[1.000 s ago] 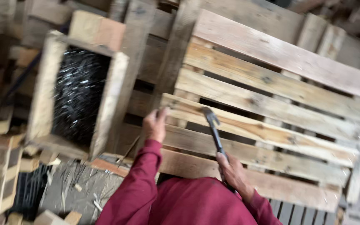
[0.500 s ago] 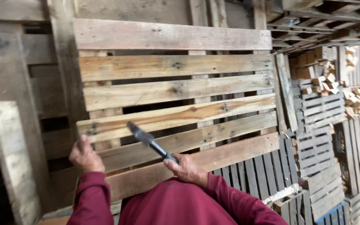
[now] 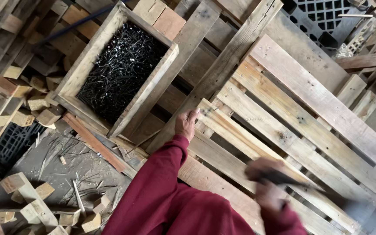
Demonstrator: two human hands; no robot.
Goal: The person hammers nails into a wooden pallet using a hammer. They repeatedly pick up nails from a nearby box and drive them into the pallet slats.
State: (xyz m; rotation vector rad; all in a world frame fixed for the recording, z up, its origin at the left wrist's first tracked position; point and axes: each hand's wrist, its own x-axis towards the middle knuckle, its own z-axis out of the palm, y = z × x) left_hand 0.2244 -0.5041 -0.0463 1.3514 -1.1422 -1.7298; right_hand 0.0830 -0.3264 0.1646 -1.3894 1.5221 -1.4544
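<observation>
My left hand rests on the end of a slat of a wooden pallet, fingers curled at the board's edge; whether it pinches a nail is hidden. My right hand is blurred with motion and grips the handle of a hammer, whose dark head streaks toward the lower right over the pallet. Both arms wear dark red sleeves. A wooden box filled with dark nails stands to the upper left of my left hand.
Loose wood blocks and splinters lie on the ground at the lower left. Scrap boards are stacked at the left edge. A black plastic grid pallet lies at the top right. More timber leans at the right edge.
The view has swung back left, bringing the nail box into sight. My right hand with the hammer has moved down and right, now blurred. My left hand stays on the slat end.
</observation>
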